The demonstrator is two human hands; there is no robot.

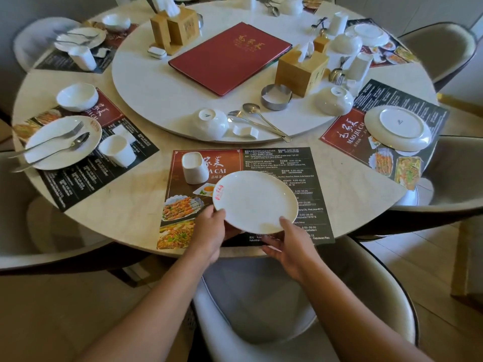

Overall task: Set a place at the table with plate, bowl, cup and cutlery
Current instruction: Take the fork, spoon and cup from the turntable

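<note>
At the near edge of the round marble bench [122, 205], a white dinner plate [254, 201] is held face up, tilted slightly, above a printed paper placemat [277, 163]. The left hand [209, 231] is clamped on the plate's near-left rim and the right hand [290, 241] on its near-right rim, thumbs on top. The plate's red logo lies at its left. A white cup [194, 167] stands upright on the placemat's far-left corner. Beyond, on the lazy Susan [156, 100], an overturned white bowl [209, 124] sits beside a fork [254, 124] and spoon [261, 117], their handles pointing right and toward the viewer. A red menu [230, 56] lies at the centre. Padded chairs surround the bench on a wooden floor.
</note>
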